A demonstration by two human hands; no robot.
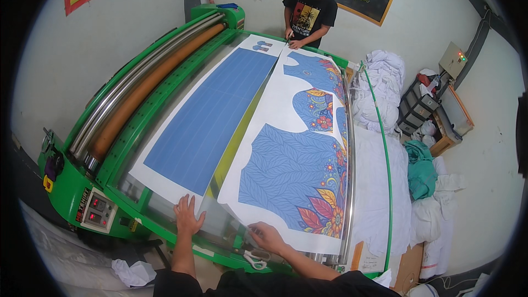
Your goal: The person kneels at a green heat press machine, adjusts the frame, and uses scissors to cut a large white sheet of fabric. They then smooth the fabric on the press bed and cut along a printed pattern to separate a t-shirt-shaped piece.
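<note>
My left hand (188, 215) lies with fingers spread on the near white margin of a long sheet printed in plain blue (206, 126). To its right, my right hand (267, 237) has its fingers curled at the near edge of a second sheet, printed with blue leaf-patterned garment pieces and colourful flowers (291, 170). Scissors with white handles (255, 260) rest at the front edge of the table, just below my right hand. A long gap divides the two sheets, narrowing toward the far end.
A green roller press (148, 93) runs along the left, its control panel (96, 210) near me. At the far end another person (309, 14) handles the sheets where they meet. A green rail (382, 148), white fabric heaps (378, 88) and green cloth (420, 170) are at right.
</note>
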